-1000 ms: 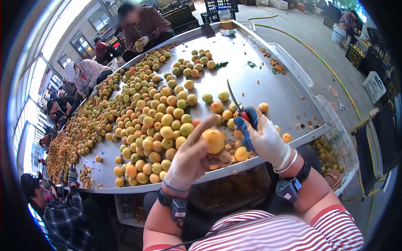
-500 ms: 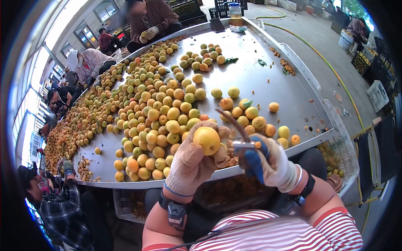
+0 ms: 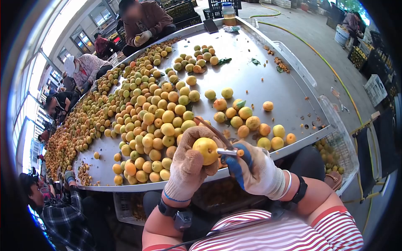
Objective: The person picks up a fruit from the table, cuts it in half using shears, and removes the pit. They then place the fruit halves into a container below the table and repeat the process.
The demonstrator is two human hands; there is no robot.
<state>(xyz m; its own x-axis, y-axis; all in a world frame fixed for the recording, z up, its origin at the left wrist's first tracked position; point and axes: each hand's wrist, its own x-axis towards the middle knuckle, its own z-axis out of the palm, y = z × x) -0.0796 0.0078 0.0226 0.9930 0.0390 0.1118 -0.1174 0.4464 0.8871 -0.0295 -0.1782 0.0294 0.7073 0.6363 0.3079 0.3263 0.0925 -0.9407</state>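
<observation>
In a gloved grip, my left hand (image 3: pixel 187 167) holds a yellow round fruit (image 3: pixel 204 151), its small dark dimple facing right. My right hand (image 3: pixel 258 168), gloved with blue on the fingers, is closed on a small tool (image 3: pixel 228 152) with a metal tube and a curved brown blade-like part pointing up and left. The tube's tip touches or nearly touches the fruit's right side. Beyond both hands, a large pile of yellow, orange and green fruit (image 3: pixel 146 121) lies on the metal table (image 3: pixel 247 79). A smaller group of fruit (image 3: pixel 252 122) lies just past my right hand.
Several people work along the table's far and left sides, one person (image 3: pixel 146 21) at the top. A jar (image 3: pixel 228 13) and a dark phone-like object (image 3: pixel 210 26) stand or lie at the far end. A crate of fruit (image 3: pixel 349 161) is below right; a yellow-green hose (image 3: pixel 318 54) crosses the floor.
The tool in my right hand has moved left and down to the fruit. The fruit in my left hand has turned, its dimple now higher. The view has shifted slightly.
</observation>
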